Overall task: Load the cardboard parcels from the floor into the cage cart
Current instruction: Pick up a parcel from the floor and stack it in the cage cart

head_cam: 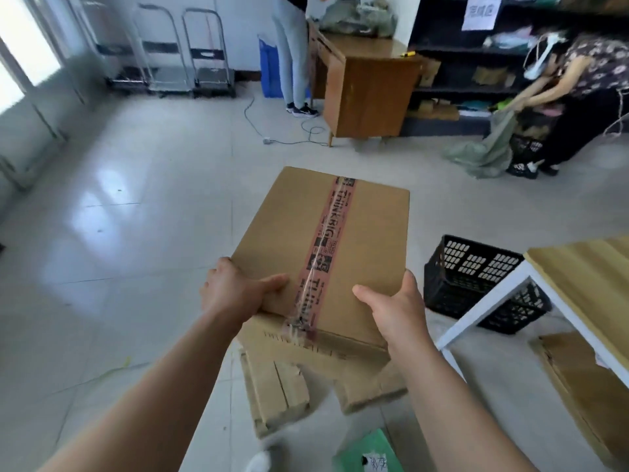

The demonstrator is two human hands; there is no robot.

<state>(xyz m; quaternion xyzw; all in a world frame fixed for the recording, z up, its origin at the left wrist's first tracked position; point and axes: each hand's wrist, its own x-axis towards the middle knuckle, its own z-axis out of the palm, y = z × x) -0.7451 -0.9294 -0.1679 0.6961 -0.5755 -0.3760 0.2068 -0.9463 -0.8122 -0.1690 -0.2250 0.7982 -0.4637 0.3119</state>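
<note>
A flat brown cardboard parcel [367,233] with a strip of pink printed tape down its middle is held in the air in front of me. My left hand [235,291] grips its near left corner, thumb on top. My right hand [394,308] grips its near right corner the same way. Below the parcel, more cardboard parcels [275,393] lie on the tiled floor. Three folding carts [177,52] with tall metal handles stand against the far wall at the back left.
A black plastic crate [473,277] sits on the floor at right, beside a white-framed table [578,281]. A wooden desk [367,90] and dark shelving [476,63] stand at the back. Two people work there. A cable [269,131] runs across the floor.
</note>
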